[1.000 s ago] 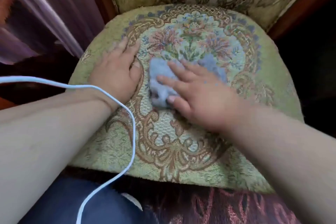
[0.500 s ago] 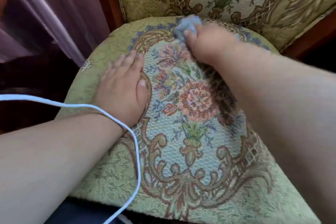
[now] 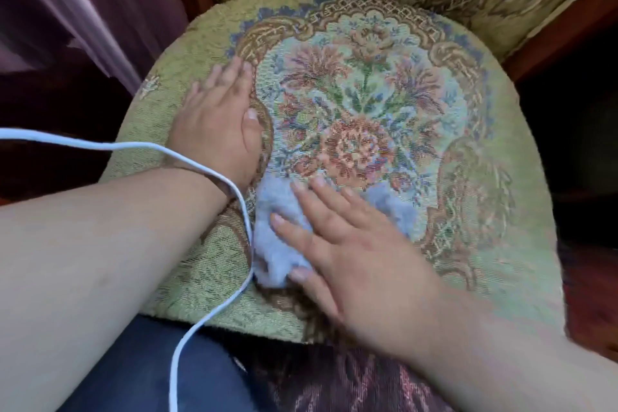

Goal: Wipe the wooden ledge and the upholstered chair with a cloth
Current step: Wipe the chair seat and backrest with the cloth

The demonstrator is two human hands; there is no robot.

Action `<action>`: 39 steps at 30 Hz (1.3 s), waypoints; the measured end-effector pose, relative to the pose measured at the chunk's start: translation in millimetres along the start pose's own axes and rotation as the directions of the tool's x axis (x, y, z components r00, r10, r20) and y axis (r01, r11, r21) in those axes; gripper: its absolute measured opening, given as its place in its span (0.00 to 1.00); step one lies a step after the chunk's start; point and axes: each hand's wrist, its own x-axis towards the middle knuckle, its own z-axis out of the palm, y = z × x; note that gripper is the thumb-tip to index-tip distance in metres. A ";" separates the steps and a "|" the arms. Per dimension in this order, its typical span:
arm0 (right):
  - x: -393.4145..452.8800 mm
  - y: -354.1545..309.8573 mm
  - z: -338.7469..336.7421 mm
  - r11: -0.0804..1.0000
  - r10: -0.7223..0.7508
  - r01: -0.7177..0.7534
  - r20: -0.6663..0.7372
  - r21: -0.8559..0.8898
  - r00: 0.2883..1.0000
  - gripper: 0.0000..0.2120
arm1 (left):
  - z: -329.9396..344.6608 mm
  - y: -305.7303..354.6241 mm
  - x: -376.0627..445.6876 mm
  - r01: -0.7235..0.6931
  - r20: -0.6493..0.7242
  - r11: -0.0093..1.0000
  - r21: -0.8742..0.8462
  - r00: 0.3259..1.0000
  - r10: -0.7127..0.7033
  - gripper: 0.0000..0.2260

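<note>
Head view shows the right hand (image 3: pixel 347 254) drawn back from the rear of the seat, where it was half a second ago, to the near front part, fingers spread flat and pressing the pale blue cloth (image 3: pixel 277 231) down rather than clutching it. Just beyond, the left hand (image 3: pixel 217 124) lies palm-down and unclenched on the seat's left side, as before, a white cable (image 3: pixel 200 164) crossing its wrist. Farther off, the upholstered chair (image 3: pixel 468 144) shows green floral tapestry up its backrest.
</note>
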 end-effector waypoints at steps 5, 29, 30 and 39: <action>0.9 3.5 9.5 0.997 0.041 -0.043 -0.031 -0.066 0.999 0.29 | -0.2 -0.7 1.1 -0.004 0.026 0.999 0.037 1.000 0.003 0.29; -55.4 11.9 3.0 0.971 0.237 -0.237 -0.021 -0.005 0.971 0.26 | 3.8 -2.1 -0.5 -0.013 -0.041 0.999 -0.034 0.999 0.011 0.27; -63.4 11.4 6.8 0.976 0.218 -0.218 0.003 -0.024 0.976 0.27 | 3.5 -2.6 -0.5 -0.011 -0.041 0.999 -0.035 0.999 0.009 0.27; 101.5 165.3 -38.6 0.811 0.564 -0.583 -0.191 -0.060 0.804 0.29 | 3.2 -3.9 -3.8 -0.023 -0.030 1.000 -0.012 0.999 0.022 0.28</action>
